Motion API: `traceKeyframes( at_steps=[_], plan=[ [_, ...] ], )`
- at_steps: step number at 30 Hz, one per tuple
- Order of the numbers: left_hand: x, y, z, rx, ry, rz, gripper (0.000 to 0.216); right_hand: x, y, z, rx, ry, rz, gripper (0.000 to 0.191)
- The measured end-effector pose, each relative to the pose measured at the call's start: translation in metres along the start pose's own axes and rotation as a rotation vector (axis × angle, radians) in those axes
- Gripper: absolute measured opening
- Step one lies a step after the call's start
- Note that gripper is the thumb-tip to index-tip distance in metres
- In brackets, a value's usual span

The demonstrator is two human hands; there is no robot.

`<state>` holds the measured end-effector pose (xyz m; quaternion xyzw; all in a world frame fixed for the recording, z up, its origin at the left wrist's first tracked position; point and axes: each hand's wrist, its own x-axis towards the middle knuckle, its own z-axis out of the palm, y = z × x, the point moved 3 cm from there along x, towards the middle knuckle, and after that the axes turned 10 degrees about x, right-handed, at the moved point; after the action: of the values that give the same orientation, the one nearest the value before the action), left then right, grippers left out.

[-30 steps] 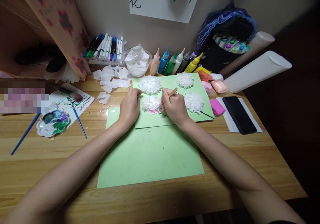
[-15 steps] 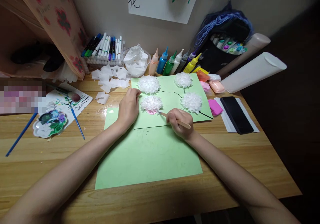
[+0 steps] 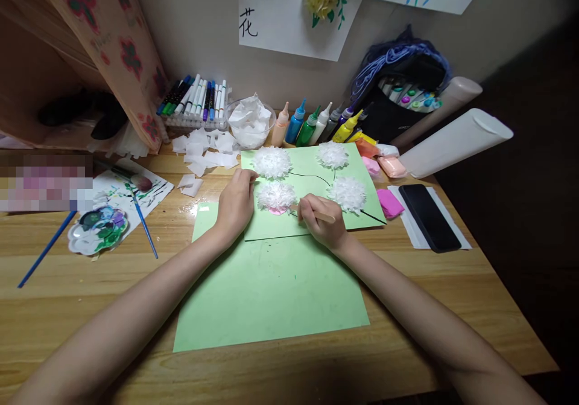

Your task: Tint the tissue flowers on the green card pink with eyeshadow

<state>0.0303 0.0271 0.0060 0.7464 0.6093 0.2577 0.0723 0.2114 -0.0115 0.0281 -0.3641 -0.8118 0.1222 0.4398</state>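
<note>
My left hand (image 3: 236,203) is closed at the left edge of a green card (image 3: 312,212), pinching it; some of its fingers are hidden. Several fluffy white paper flowers, among them a lower-left paper flower (image 3: 275,195), sit on the card. A bit of pink shows at that flower's lower edge. In my right hand (image 3: 322,219) is a flat wooden craft stick (image 3: 326,217), its tip at the right side of the lower-left flower. Thin dark lines run between the flowers. Beneath the card lies a larger green sheet (image 3: 275,296).
Torn white paper pieces (image 3: 210,151) and a clear bowl (image 3: 251,121) of paper lie behind. Paint bottles (image 3: 312,126) line the wall. A paint palette (image 3: 97,231) and paintbrush (image 3: 145,224) are left; a phone (image 3: 429,218), pink packet (image 3: 389,203) and white tube (image 3: 456,142) right.
The whole view has shifted, so the scene sits slightly lower. My right hand has moved the stick's tip slightly up along the lower-left flower's right side. My left hand stays at the card's edge.
</note>
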Motion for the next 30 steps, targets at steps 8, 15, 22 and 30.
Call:
traceKeyframes(
  at_steps=[8,15,22,30],
  plan=[
    [0.000,0.000,0.000,0.000,0.002,0.004,0.018,0.041,0.005,0.005,0.054,-0.214,0.160,0.042],
    [0.000,0.001,-0.001,0.023,0.004,0.004,0.019,0.069,0.012,0.017,0.045,-0.395,0.154,0.042],
    [0.000,0.001,0.000,-0.008,-0.019,-0.008,0.019,0.045,0.004,-0.016,0.333,-0.144,0.252,0.048],
    [-0.002,-0.001,0.000,-0.015,-0.007,-0.007,0.021,-0.009,0.002,-0.022,0.264,0.074,0.236,0.043]
  ],
)
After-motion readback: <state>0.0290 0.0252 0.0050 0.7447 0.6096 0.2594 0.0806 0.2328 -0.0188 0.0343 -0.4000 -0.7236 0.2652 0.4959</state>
